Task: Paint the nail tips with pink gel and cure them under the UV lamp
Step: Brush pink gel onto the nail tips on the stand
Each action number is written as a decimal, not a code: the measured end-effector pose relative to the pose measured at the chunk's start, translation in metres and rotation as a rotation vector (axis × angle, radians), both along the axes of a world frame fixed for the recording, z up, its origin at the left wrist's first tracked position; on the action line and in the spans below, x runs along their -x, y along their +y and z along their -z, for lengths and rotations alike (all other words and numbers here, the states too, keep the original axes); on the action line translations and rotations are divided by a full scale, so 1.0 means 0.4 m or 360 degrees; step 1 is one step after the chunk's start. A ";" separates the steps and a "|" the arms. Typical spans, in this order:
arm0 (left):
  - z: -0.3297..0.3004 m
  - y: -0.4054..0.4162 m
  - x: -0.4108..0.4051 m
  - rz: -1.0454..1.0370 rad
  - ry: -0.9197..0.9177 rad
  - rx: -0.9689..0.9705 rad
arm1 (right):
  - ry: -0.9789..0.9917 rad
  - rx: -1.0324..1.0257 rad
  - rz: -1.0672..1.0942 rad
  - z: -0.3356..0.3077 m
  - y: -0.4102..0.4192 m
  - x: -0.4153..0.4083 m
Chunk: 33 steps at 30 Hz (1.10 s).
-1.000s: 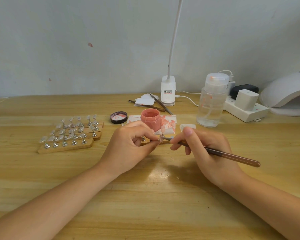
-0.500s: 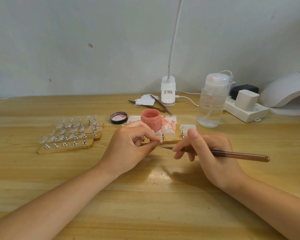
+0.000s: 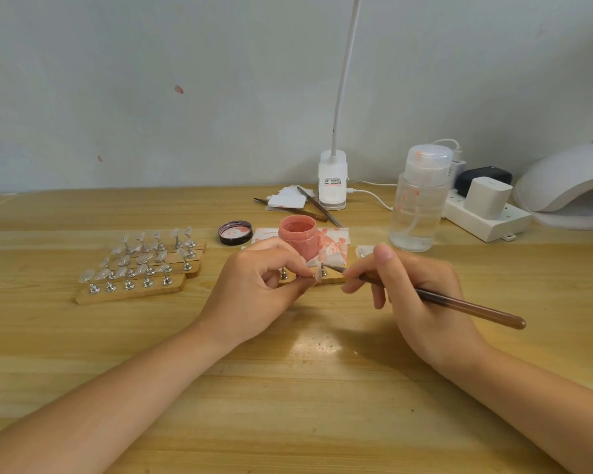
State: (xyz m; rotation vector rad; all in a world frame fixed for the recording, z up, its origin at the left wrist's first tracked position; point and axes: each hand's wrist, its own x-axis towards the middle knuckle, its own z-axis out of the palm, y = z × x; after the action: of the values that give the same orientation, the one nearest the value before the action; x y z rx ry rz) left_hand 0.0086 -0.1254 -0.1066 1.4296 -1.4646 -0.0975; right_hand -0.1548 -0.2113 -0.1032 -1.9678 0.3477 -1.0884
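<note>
Near the table's front, the left hand point(image 3: 254, 289) pinches one nail tip point(image 3: 317, 276) on its stand while the right hand point(image 3: 421, 295) holds the brush point(image 3: 442, 298) to it, and behind, beyond the open pink gel jar point(image 3: 298, 236), the rows of tips point(image 3: 141, 265) look unpainted, and the UV lamp point(image 3: 569, 181) waits unused.

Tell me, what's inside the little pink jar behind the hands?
The open jar holds pink gel, which shows at its mouth and coats its walls. How deep it goes cannot be seen, and the left hand covers the jar's bottom edge.
</note>
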 end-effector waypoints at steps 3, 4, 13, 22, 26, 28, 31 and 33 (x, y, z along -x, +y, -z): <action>-0.002 -0.001 0.000 0.0000 -0.0017 -0.0003 | 0.0065 0.0014 -0.0008 0.000 0.003 -0.002; -0.002 0.000 0.000 0.0002 -0.0030 -0.0003 | 0.0069 -0.0002 -0.0038 0.001 0.004 -0.002; -0.002 0.000 0.004 0.0029 0.0019 0.0033 | -0.0020 -0.0064 -0.0038 0.000 0.002 -0.002; -0.001 0.001 0.000 0.0026 0.0008 0.0011 | -0.0053 -0.0075 -0.0167 0.001 0.004 0.003; -0.001 0.002 0.002 0.0031 0.0017 0.0037 | -0.0193 -0.0016 -0.0094 0.002 -0.002 0.004; 0.000 0.004 0.003 0.0030 0.0034 0.0025 | -0.0166 0.0035 -0.0097 0.003 -0.002 0.002; 0.000 0.005 0.001 0.0031 0.0055 -0.0008 | -0.0111 0.0070 -0.0110 0.004 -0.001 0.001; -0.005 0.004 0.000 0.0076 0.0017 -0.0016 | -0.0094 0.0093 -0.0113 0.001 0.000 0.001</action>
State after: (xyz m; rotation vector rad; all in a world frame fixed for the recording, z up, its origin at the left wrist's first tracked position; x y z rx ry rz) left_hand 0.0085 -0.1236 -0.1045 1.4002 -1.4916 -0.1420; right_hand -0.1553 -0.2114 -0.1038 -1.9794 0.2145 -1.1197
